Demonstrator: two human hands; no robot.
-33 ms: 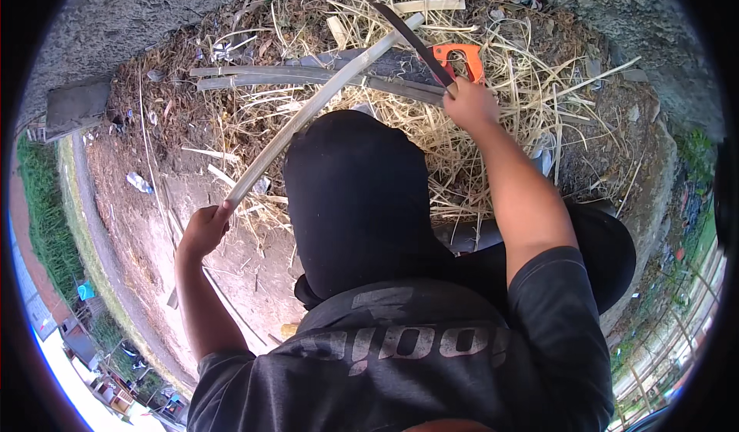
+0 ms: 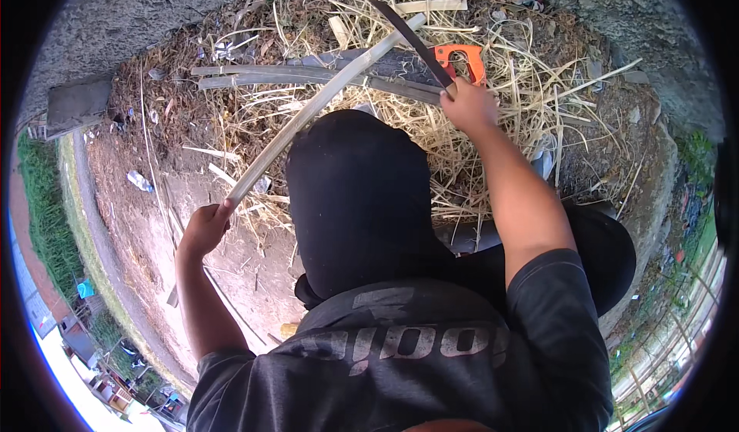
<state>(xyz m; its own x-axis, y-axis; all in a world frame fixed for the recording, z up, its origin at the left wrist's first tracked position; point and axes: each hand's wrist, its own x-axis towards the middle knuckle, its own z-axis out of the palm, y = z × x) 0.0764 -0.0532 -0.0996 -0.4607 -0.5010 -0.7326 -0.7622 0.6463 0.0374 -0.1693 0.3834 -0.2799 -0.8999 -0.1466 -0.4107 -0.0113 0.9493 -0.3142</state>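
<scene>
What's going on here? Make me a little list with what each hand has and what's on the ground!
Left hand: grips the near end of a long pale bamboo strip that slants up and away.
Right hand: holds a dark long blade, its tip next to the strip's far end.
Ground: a heap of straw-like shavings and grey split slats.
Nearby: an orange-handled saw lying on the shavings.

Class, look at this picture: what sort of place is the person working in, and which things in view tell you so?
Probably an outdoor yard for splitting bamboo or cane: bare dirt ground, a heap of straw-like shavings, an orange-handled saw, and a long pale strip being worked with a long blade.
</scene>
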